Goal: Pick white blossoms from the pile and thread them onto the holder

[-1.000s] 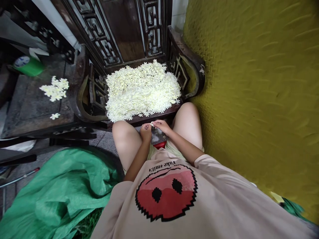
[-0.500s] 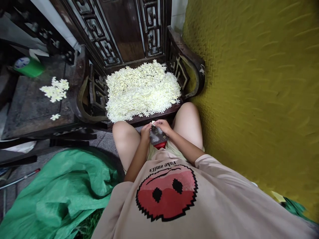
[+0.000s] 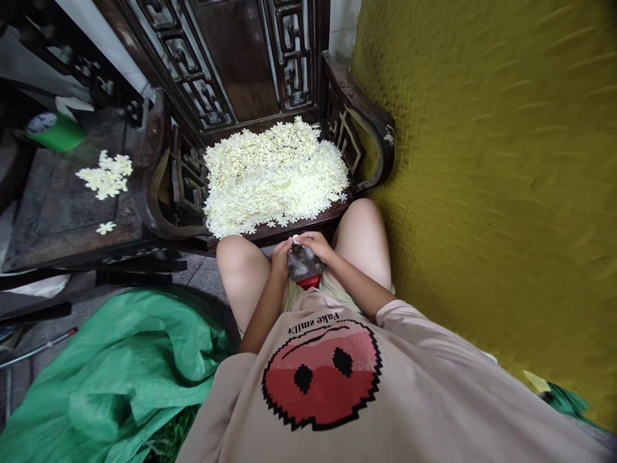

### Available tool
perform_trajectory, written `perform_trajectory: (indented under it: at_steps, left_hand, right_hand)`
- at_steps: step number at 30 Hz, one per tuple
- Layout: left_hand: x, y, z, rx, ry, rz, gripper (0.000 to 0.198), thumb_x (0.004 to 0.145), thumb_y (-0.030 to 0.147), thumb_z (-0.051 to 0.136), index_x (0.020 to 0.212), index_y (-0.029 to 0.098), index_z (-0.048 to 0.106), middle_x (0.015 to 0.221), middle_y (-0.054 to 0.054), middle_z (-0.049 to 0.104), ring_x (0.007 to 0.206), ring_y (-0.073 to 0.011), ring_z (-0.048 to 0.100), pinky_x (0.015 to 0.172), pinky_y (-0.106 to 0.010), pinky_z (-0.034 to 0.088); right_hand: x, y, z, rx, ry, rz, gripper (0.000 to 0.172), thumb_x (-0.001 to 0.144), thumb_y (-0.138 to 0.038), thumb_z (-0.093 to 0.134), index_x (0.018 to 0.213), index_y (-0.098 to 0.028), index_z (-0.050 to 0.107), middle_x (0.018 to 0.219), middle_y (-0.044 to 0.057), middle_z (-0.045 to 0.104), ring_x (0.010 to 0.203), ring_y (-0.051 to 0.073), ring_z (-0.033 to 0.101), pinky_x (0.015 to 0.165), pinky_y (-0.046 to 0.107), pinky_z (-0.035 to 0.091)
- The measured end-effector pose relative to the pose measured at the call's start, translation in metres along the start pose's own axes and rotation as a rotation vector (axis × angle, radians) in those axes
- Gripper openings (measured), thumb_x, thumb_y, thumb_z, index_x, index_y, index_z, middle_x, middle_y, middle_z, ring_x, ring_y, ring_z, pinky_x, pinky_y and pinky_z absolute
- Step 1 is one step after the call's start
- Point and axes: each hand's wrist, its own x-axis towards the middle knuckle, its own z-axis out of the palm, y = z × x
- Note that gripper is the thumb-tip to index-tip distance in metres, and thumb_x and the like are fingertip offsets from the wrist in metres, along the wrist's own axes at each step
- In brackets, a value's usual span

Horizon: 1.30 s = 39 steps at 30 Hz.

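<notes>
- Head view: the person sits with both hands meeting between the knees, just in front of the chair's front edge. The left hand (image 3: 282,256) and the right hand (image 3: 314,245) pinch one small white flower (image 3: 295,240) between their fingertips; both grips are nearly closed around it, the flower sitting at the point where the fingers meet.
- The flower looks very light, soft and easily bruised; its thin petals would likely crush or tear under pressure, so the base where the petals join seems the safest place to hold, with fingertips only.
- A grey speckled cloth (image 3: 303,262) lies under the hands, above something red (image 3: 308,281) in the lap.
- A large heap of flowers (image 3: 274,175) covers the seat of the dark carved chair (image 3: 359,109); a few loose flowers (image 3: 107,175) lie on the table (image 3: 62,212) beside a green tub (image 3: 55,130). A green sack (image 3: 116,379) lies on the floor.
- Against the earlier pictures: the hands have closed in together and the cloth now shows more fully beneath them; the heap and loose flowers are unchanged.
</notes>
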Motion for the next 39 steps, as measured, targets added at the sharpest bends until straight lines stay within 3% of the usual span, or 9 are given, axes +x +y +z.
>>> perform_trajectory:
  at_steps: [13, 20, 27, 33, 39]
  left_hand:
    - [-0.002, 0.0011, -0.0003, 0.011, 0.007, -0.004, 0.042, 0.06, 0.055, 0.066, 0.069, 0.014, 0.063, 0.057, 0.002, 0.052, 0.051, -0.006, 0.041, 0.05, -0.021, 0.03]
    - [-0.0052, 0.002, 0.0025, 0.105, 0.067, 0.135, 0.039, 0.066, 0.054, 0.061, 0.07, 0.015, 0.063, 0.058, 0.001, 0.052, 0.057, -0.0099, 0.045, 0.057, -0.023, 0.035]
    - [-0.0054, 0.0007, 0.0025, 0.368, 0.199, 0.386, 0.023, 0.075, 0.038, 0.056, 0.064, 0.018, 0.057, 0.067, -0.001, 0.051, 0.065, -0.0126, 0.045, 0.066, -0.025, 0.037]
    - [-0.0059, -0.0004, 0.0024, 0.362, 0.198, 0.403, 0.019, 0.078, 0.032, 0.052, 0.067, 0.018, 0.058, 0.069, -0.001, 0.051, 0.066, -0.0126, 0.046, 0.067, -0.025, 0.037]
    - [-0.0078, 0.0012, 0.0029, 0.298, 0.15, 0.379, 0.021, 0.075, 0.037, 0.056, 0.07, 0.017, 0.062, 0.072, -0.002, 0.056, 0.068, -0.0128, 0.048, 0.068, -0.025, 0.039]
  right_hand:
    - [0.0, 0.0003, -0.0019, -0.015, 0.003, 0.008, 0.033, 0.054, -0.044, 0.073, 0.068, -0.015, 0.069, 0.067, 0.003, 0.066, 0.056, 0.011, 0.05, 0.057, 0.024, 0.038]
    - [-0.0028, -0.0032, -0.0006, -0.032, -0.017, 0.006, 0.033, 0.058, -0.046, 0.071, 0.067, -0.015, 0.069, 0.066, 0.002, 0.065, 0.057, 0.011, 0.051, 0.058, 0.024, 0.038]
    - [-0.0045, -0.0058, 0.0016, -0.034, -0.046, 0.016, 0.034, 0.058, -0.047, 0.07, 0.067, -0.015, 0.068, 0.065, 0.002, 0.065, 0.057, 0.01, 0.05, 0.06, 0.024, 0.039]
    - [-0.0042, -0.0063, 0.0031, 0.006, -0.061, 0.017, 0.033, 0.052, -0.041, 0.075, 0.068, -0.015, 0.067, 0.068, 0.002, 0.066, 0.061, 0.011, 0.053, 0.061, 0.025, 0.04]
    - [-0.0022, -0.0029, 0.0015, -0.047, 0.004, -0.028, 0.028, 0.056, -0.04, 0.071, 0.068, -0.015, 0.065, 0.066, 0.001, 0.064, 0.058, 0.01, 0.051, 0.058, 0.024, 0.039]
